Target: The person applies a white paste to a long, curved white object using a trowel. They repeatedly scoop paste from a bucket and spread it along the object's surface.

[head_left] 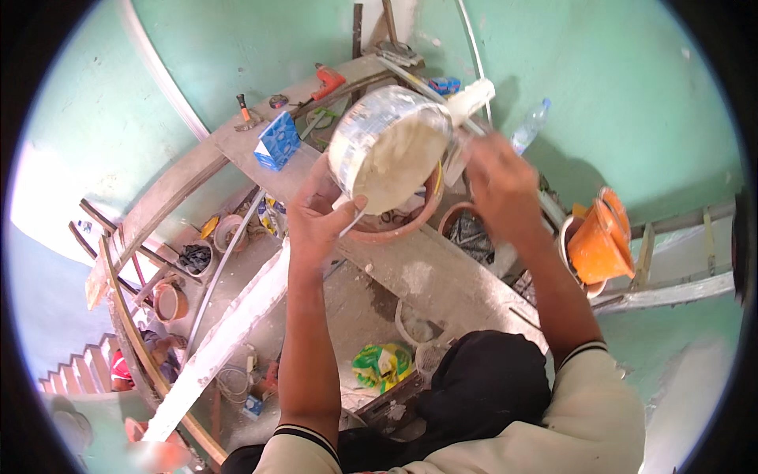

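Note:
My left hand point(320, 209) grips a round tub point(355, 134) smeared with white plaster, thumb over its near rim. The tub is tilted so that its mouth faces me, and thick off-white plaster point(403, 162) lies inside. Close by the tub's right side is my right hand point(505, 186), blurred by motion, its fingers closed round what looks like a plaster-coated flat tool point(455, 164). A lump of white plaster point(472, 98) stands out beyond the tub's far right rim; what bears it is partly hidden. Below the tub sits a terracotta-coloured basin point(395, 234), largely covered by it.
Scaffold planks point(418, 265) carry a blue box point(277, 142), a hammer point(245, 114) and a red drill point(326, 81). A plastic bottle point(530, 126) stands by the green wall. Orange buckets point(602, 241) and a ladder point(679, 288) are at right. Far below left, another person point(154, 351) is near stairs.

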